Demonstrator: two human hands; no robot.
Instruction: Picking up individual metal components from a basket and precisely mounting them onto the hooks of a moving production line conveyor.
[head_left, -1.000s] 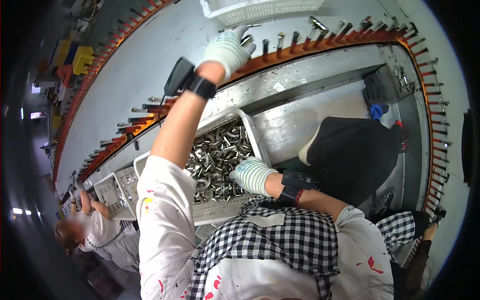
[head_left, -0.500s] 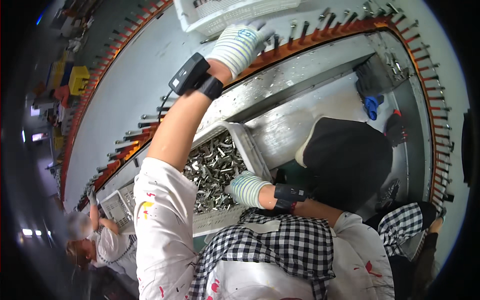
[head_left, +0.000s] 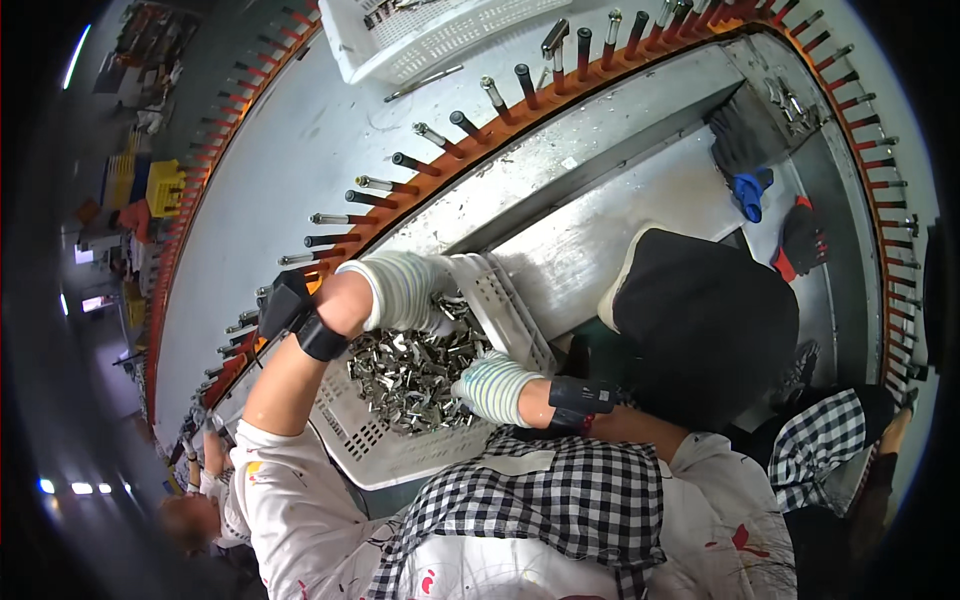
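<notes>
Head view: both gloved hands are seen at the white crate (head_left: 385, 455) of small metal parts (head_left: 415, 370), low and left of the frame's centre. The left hand (head_left: 400, 290) has been brought down from the orange rail (head_left: 560, 100) of pegs (head_left: 500, 97), where it was raised a second ago, and is now set on the far end of the heap, fingers curled down into the parts; whether anything is pinched cannot be told. The right hand (head_left: 492, 388) is kept at the near right edge of the heap, fingers bent loosely against the parts, with no clear hold shown. A black band is worn on each wrist. From this return it is judged that one peg has been dealt with and more parts are being gathered. Many pegs in the upper middle of the frame are shown with silver tips, others dark. A second white basket (head_left: 440, 35) lies at the upper edge. Another person is glimpsed at the lower left.
</notes>
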